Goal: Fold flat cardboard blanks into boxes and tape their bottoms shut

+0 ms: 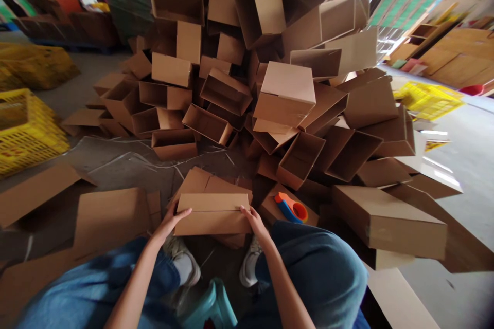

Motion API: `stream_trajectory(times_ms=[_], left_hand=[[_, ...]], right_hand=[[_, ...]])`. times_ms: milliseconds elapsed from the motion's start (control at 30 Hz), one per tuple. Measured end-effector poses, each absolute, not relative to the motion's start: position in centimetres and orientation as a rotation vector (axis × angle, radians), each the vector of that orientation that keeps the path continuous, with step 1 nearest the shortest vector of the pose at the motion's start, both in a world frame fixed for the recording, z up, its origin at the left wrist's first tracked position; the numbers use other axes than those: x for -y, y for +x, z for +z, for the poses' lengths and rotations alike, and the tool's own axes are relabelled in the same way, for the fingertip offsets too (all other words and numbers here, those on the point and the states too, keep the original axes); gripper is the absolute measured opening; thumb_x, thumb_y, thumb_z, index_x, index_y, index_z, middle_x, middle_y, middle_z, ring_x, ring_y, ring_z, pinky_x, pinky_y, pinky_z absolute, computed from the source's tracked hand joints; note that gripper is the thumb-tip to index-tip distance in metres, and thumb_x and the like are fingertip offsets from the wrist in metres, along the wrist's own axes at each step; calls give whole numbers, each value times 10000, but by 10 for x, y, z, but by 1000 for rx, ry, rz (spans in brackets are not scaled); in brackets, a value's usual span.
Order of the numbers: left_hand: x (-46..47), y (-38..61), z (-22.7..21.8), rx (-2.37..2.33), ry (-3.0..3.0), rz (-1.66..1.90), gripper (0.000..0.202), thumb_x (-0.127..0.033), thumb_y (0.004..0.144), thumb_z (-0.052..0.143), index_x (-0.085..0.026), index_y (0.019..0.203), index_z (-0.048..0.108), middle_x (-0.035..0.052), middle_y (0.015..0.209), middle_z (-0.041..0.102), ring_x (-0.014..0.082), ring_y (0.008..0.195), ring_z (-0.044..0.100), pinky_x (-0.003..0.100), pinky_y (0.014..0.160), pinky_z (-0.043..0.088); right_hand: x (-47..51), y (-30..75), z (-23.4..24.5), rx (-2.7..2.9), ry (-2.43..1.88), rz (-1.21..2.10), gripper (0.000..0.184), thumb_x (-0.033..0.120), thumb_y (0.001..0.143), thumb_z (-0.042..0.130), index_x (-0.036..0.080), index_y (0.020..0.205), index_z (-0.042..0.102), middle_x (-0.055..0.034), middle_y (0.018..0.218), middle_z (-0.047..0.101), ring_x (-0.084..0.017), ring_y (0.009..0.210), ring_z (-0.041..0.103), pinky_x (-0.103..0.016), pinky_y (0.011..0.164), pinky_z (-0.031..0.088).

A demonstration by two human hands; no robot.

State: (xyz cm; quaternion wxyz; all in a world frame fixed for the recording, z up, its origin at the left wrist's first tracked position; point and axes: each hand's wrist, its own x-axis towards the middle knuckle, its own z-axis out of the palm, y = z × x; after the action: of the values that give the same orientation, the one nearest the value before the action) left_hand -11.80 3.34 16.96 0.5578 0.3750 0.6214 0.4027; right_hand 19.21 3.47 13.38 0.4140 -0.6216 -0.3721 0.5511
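Between my knees I hold a small brown cardboard box (213,222) with both hands. Its flaps meet in a seam along the face turned up to me. My left hand (172,222) grips the left end, thumb lying on top. At the right end, my right hand (253,220) is closed the same way, with its thumb on the edge; the fingers beneath are hidden. More flattened cardboard (204,180) lies behind and under the box. An orange and blue tape dispenser (292,208) rests on cardboard just right of my right hand.
A large heap of open cardboard boxes (285,82) rises ahead. Yellow plastic crates (33,131) stand at the left, another yellow crate (430,100) at the right. Flat cardboard sheets (111,216) lie to my left. A teal plastic object (210,306) is between my feet.
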Motion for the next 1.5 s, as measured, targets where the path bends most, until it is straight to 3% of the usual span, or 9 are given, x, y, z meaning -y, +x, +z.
stream_trajectory(times_ms=[267, 767, 1067, 1167, 1333, 1500], left_hand=[[-34, -120, 168, -1463, 884, 923, 844, -600, 583, 823, -182, 1279, 590, 164, 1327, 679, 352, 1255, 619, 457, 1043, 501], [-51, -145, 175, -1495, 1076, 645, 684, -480, 617, 845, -224, 1208, 612, 123, 1318, 686, 332, 1292, 590, 437, 1098, 455], [-71, -147, 178, -1504, 1081, 512, 794, -466, 516, 909, -200, 1174, 552, 152, 1297, 677, 327, 1245, 621, 414, 1058, 473], [-74, -143, 173, -1534, 1044, 565, 784, -399, 479, 930, -187, 1134, 556, 172, 1268, 686, 333, 1229, 631, 411, 1040, 487], [-73, -137, 169, -1609, 957, 656, 735, -303, 441, 947, -197, 1051, 550, 175, 1221, 710, 338, 1196, 656, 414, 1014, 516], [-65, -138, 170, -1591, 934, 688, 672, -307, 467, 960, -217, 1033, 608, 128, 1141, 756, 347, 1176, 672, 434, 1005, 535]], right_hand=[[-38, 199, 143, 1018, -1596, 1466, 678, 708, 678, 665, 135, 1034, 736, -121, 1024, 775, -315, 972, 706, -370, 807, 551], [-43, 210, 161, 1308, -1646, 1481, 727, 732, 670, 671, 118, 1054, 734, -137, 1055, 773, -298, 986, 708, -331, 796, 554], [-76, 220, 167, 1538, -1863, 1431, 375, 448, 664, 817, 172, 911, 763, -82, 951, 786, -264, 956, 711, -298, 777, 511], [-83, 217, 168, 1585, -2029, 1299, 397, 440, 595, 874, 175, 863, 750, -110, 939, 769, -316, 982, 694, -346, 798, 490], [-68, 208, 168, 1574, -2152, 1129, 517, 495, 690, 816, 218, 1111, 702, -138, 1131, 733, -333, 1086, 671, -391, 864, 493], [-58, 202, 167, 1679, -1995, 794, 708, 391, 745, 777, 191, 1383, 544, -179, 1380, 605, -359, 1298, 555, -469, 1056, 444]])
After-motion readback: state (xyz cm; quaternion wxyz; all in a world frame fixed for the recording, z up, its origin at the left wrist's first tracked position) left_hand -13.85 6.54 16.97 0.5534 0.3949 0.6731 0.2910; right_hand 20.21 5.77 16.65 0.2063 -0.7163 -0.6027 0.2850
